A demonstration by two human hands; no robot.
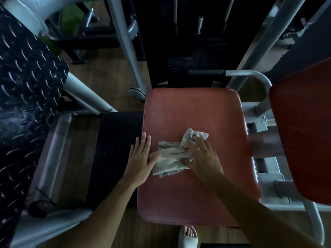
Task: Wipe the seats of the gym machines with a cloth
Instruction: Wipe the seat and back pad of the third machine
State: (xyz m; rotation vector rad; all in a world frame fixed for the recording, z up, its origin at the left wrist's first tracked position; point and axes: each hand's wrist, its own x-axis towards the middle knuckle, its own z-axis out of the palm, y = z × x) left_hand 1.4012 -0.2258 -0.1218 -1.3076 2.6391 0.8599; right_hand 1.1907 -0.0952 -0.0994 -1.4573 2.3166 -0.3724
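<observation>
A red padded seat [197, 108] is filling the middle of the view, its surface smooth and slightly worn, lying in dim light. A crumpled pale cloth [172, 158] is lying on the seat, a little toward 7 o'clock from the seat's centre. The right hand [202, 156] is pressing down on the cloth's 3 o'clock end with fingers spread, not closing round it. The left hand [141, 158] is resting flat over the seat's 9 o'clock edge, fingers straight and gripping nothing, its thumb touching the cloth.

At 3 o'clock a second red pad [304, 131] is standing just beside the seat, with grey frame parts showing in the gap between them. At 12 o'clock a dark weight stack [197, 51] is rising behind the seat's far edge, and a grey handle [207, 72] with a black grip is crossing in front of it. At 9 o'clock a black mat [114, 149] is lying against the seat's side, and beyond it a ridged metal plate [26, 86] is sloping away. Wooden floor [107, 72] is showing between the grey tubes [125, 42] at 11 o'clock. At 6 o'clock a foot in a pale sandal [188, 237] is standing just under the seat's near edge.
</observation>
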